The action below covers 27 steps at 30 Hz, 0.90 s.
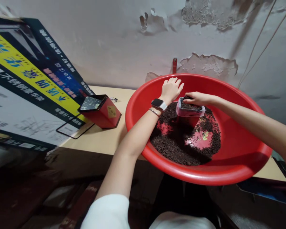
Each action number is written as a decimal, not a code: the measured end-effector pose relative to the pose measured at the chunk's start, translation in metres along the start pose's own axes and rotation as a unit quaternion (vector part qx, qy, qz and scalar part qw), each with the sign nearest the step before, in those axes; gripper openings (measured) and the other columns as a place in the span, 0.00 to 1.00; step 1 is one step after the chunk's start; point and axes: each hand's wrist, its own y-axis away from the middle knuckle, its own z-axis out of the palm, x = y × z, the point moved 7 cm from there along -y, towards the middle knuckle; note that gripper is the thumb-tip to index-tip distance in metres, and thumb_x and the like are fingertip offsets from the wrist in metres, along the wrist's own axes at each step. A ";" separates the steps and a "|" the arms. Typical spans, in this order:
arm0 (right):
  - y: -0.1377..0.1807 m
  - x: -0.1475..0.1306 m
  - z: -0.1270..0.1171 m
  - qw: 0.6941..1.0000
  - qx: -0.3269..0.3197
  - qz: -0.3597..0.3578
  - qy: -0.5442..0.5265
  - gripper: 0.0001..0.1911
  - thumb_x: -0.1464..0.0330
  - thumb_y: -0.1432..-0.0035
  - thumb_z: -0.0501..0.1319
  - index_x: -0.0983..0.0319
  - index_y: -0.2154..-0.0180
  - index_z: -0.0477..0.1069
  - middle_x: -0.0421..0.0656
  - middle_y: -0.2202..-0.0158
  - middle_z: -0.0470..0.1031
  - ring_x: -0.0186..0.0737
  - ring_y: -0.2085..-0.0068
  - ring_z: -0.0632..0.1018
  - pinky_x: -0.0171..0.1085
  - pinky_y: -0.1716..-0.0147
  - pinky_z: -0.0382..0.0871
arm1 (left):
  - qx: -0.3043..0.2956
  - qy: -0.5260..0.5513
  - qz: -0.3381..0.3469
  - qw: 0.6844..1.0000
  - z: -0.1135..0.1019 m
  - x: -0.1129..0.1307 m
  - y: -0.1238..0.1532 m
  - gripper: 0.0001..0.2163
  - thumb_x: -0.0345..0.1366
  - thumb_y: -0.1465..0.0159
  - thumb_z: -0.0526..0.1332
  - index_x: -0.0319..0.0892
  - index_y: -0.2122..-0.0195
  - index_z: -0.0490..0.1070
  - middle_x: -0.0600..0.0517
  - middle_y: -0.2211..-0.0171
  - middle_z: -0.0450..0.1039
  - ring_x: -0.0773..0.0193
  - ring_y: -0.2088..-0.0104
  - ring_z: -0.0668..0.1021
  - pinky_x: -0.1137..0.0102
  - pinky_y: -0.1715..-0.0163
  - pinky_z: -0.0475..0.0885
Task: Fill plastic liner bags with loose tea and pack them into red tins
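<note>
A large red plastic basin (pixel 238 140) holds a layer of loose, dark tea leaves (pixel 173 149), with bare red and gold patches showing at its bottom. Among them stands a red box (pixel 188 121) lined with a clear plastic bag (pixel 202 112) and filled with tea leaves close to its rim. My right hand (pixel 195 98) is at the mouth of this box, its fingers bent together over dark leaves; the fingertips are partly hidden. Just behind and left of the box, my left hand (pixel 172 89) hovers inside the basin, palm down, fingers apart and holding nothing.
Left of the basin, a second red box (pixel 106 113) with a dark open top and gold label leans on the pale table (pixel 102 140). Beside it are a thin black wire frame (pixel 78 137) and a large printed carton (pixel 38 79). Behind rises a peeling wall (pixel 114 47).
</note>
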 end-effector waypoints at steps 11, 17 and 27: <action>0.004 0.026 0.026 0.996 0.064 -0.055 0.027 0.28 0.58 0.30 0.41 0.64 0.42 0.68 0.52 0.39 0.70 0.49 0.38 0.69 0.47 0.38 0.59 | 0.011 0.000 0.017 1.000 -0.002 0.001 -0.003 0.21 0.41 0.26 0.44 0.39 0.44 0.71 0.40 0.44 0.73 0.50 0.43 0.71 0.55 0.45 0.63; 0.014 0.040 0.040 0.997 0.053 -0.030 0.056 0.29 0.57 0.31 0.41 0.61 0.38 0.65 0.50 0.34 0.63 0.48 0.33 0.62 0.51 0.35 0.53 | -0.017 -0.001 0.007 1.000 0.000 0.003 -0.001 0.21 0.41 0.26 0.45 0.37 0.46 0.72 0.39 0.45 0.73 0.49 0.42 0.71 0.54 0.45 0.63; 0.042 -0.044 0.093 0.990 -0.014 -0.139 0.005 0.15 0.62 0.32 0.51 0.63 0.58 0.73 0.49 0.60 0.76 0.42 0.61 0.76 0.40 0.57 0.68 | -0.020 0.006 0.016 1.000 0.013 0.002 -0.001 0.21 0.42 0.27 0.45 0.40 0.47 0.73 0.40 0.45 0.73 0.48 0.43 0.71 0.52 0.44 0.62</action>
